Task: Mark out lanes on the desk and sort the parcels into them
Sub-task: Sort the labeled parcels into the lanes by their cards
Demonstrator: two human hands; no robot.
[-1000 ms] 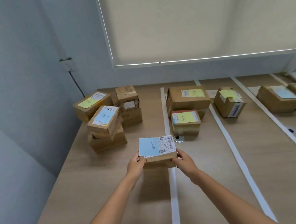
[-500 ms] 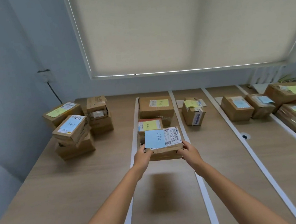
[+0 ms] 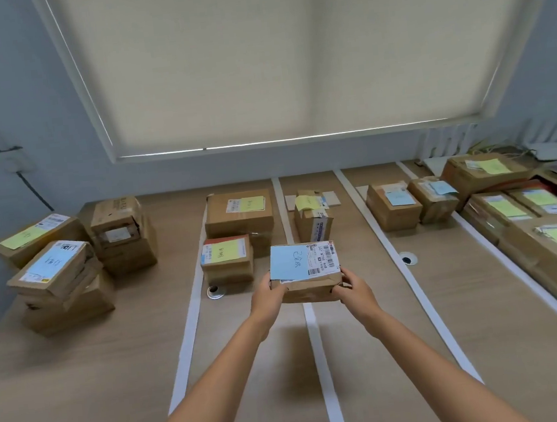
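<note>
parcel with a blue note (image 3: 305,269) held off the desk (image 3: 82,386) between both hands: left hand (image 3: 268,296) gripping its left end, right hand (image 3: 354,290) its right end, fingers of each curled under and round the cardboard, thumbs on the near face. the parcel's long axis runs left to right, across the run of the lanes, and its shadow falls on the desk below, so it is judged to be carried clear of the surface. it hangs directly above a white tape strip (image 3: 322,361), that is, over the boundary between two lanes rather than inside either. the lane to its left holds parcels with yellow notes (image 3: 228,254); the next lane on the right holds one yellow-noted parcel (image 3: 312,219); the two blue-noted parcels (image 3: 394,205) sit one lane further right, past another tape strip (image 3: 411,276). the coming move thus likely turns on a rightward carry (assuming notes sort by colour), with the right hand the nearer to that lane. an unsorted stack (image 3: 61,281) remains at far left.
</note>
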